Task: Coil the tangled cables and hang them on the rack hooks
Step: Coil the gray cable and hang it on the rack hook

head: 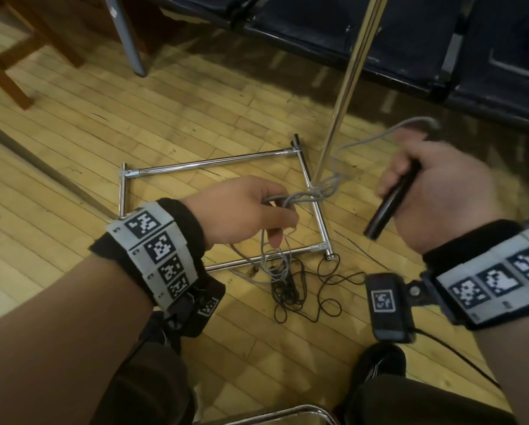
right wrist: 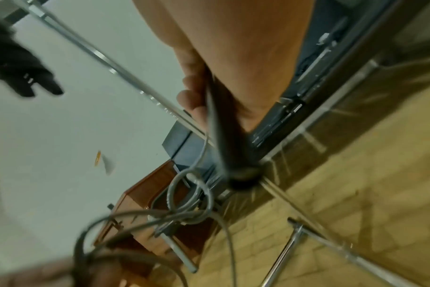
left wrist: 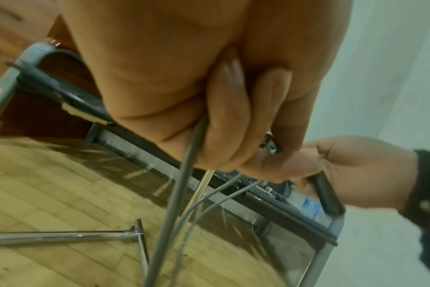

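Your rack base [head: 220, 162] lies on the floor [head: 73, 148] ahead, its pole [head: 346, 96] rising at the right side. A cable heap [head: 287, 286] sits just before it, seats [head: 379, 35] behind.

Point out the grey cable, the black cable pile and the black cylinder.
grey cable [head: 306, 196], head view, on the knotted loops beside the left hand [head: 241, 210].
black cable pile [head: 291, 289], head view, on the bunched tangle on the floor.
black cylinder [head: 389, 204], head view, on its body below the right hand [head: 441, 185].

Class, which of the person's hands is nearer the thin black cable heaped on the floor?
Left. The left hand hangs above the thin black cable; the right hand is off to its right.
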The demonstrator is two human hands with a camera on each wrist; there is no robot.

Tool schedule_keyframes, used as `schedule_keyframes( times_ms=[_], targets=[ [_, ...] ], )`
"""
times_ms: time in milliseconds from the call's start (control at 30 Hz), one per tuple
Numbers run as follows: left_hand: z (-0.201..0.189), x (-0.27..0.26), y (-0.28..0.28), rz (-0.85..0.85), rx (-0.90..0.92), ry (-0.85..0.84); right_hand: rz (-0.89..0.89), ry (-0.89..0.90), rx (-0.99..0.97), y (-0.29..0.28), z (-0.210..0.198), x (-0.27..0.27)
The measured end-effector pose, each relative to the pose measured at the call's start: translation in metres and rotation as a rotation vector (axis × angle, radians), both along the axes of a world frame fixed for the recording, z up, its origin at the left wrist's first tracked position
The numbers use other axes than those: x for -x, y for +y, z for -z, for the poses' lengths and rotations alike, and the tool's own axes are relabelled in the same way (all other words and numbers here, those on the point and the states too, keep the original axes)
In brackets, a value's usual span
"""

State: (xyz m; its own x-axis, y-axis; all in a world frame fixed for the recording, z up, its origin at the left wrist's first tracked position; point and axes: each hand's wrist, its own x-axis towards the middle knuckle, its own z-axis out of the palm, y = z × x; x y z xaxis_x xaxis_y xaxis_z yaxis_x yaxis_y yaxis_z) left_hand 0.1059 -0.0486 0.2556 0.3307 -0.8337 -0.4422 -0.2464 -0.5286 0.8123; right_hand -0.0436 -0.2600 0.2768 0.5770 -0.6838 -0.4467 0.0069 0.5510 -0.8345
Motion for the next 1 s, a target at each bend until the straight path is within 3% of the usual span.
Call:
schedule_keyframes(
  times_ms=[100,167,267,400,467,733,867,1000],
  targets=[
    [-0.002,0.0,-0.002,-0.025,0.063,0.094,-0.327,0.25,0.26,0.022,0.009,0.003],
    [-0.003,0.0,-0.004,-0.047,0.088,0.166,-0.372,0.293,0.303,0.032,0.009,0.0],
    [-0.002,-0.002,-0.002,-0.036,0.08,0.151,-0.375,0.253,0.236,0.035,0.003,-0.002],
    [0.005,-0.007,0.0,-0.033,-0.086,-0.138,-0.331,0.076,0.101,0.034,-0.002,-0.002],
    [0.008,-0.008,0.001,-0.06,-0.137,-0.196,-0.299,0.006,0.048,0.03,-0.004,-0.003],
    [0.0,-0.006,0.0,0.016,0.052,0.039,-0.71,0.078,0.332,0.052,0.004,-0.001],
    [0.004,-0.008,0.001,-0.17,0.038,0.087,-0.431,0.162,0.358,0.048,0.001,-0.003],
    [0.009,-0.011,0.001,-0.339,-0.133,-0.14,-0.241,0.134,0.262,0.043,0.001,-0.005]
  ],
)
